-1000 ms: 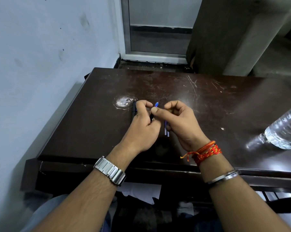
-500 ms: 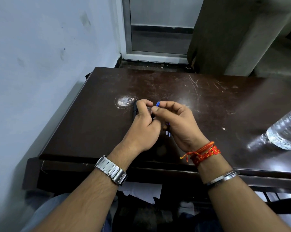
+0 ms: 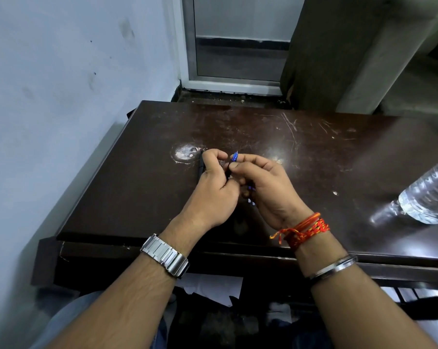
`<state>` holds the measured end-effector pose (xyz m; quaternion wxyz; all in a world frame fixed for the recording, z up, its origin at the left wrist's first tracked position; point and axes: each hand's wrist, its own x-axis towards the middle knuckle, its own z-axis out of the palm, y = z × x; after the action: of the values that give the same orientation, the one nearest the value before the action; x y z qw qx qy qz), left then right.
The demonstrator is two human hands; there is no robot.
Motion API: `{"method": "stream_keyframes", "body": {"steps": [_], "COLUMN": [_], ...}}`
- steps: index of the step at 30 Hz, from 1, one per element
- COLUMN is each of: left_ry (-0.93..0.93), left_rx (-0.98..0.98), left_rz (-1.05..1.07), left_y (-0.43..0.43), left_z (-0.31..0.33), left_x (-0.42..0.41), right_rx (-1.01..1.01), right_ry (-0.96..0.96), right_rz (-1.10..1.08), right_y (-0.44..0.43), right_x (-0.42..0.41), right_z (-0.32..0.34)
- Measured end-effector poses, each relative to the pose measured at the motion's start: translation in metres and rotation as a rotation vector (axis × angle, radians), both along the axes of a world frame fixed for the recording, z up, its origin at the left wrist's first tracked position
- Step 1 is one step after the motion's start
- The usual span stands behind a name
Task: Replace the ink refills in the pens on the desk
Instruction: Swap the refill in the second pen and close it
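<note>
Against a pale wall, a scratched dark desk [image 3: 313, 157] carries a water bottle [image 3: 429, 197] at its right edge. Over its middle, the left hand [image 3: 213, 192] is curled around a dark pen [image 3: 201, 170]. The right hand [image 3: 265, 187] pinches a blue-tipped pen [image 3: 234, 156] beside it.

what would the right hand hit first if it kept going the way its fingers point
Probably the left hand: the right hand has its fingers aimed leftward, and their fingertips nearly meet around the blue-tipped pen part. Depth is hard to judge.

Glossy dark wood worktop [image 3: 313, 152], scratched and scuffed; clear ribbed plastic bottle [image 3: 429, 195] at right edge; polished metal watch band [image 3: 165, 255]; red thread wristband [image 3: 306, 229].
</note>
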<state>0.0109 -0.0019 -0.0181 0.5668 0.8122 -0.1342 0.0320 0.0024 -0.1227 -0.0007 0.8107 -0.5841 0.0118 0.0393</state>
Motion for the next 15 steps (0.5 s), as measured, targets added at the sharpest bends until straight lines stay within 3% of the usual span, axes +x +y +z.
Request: {"method": "stream_keyframes", "body": {"steps": [15], "left_ry": [0.016], "left_rx": [0.012], "left_rz": [0.007], "left_y": [0.0005], "left_z": [0.0011], "left_x": [-0.0003], "right_rx": [0.014], "right_ry": [0.008], "right_rz": [0.0], "right_y": [0.002], "right_x": [-0.0028], "right_z": [0.0023]}}
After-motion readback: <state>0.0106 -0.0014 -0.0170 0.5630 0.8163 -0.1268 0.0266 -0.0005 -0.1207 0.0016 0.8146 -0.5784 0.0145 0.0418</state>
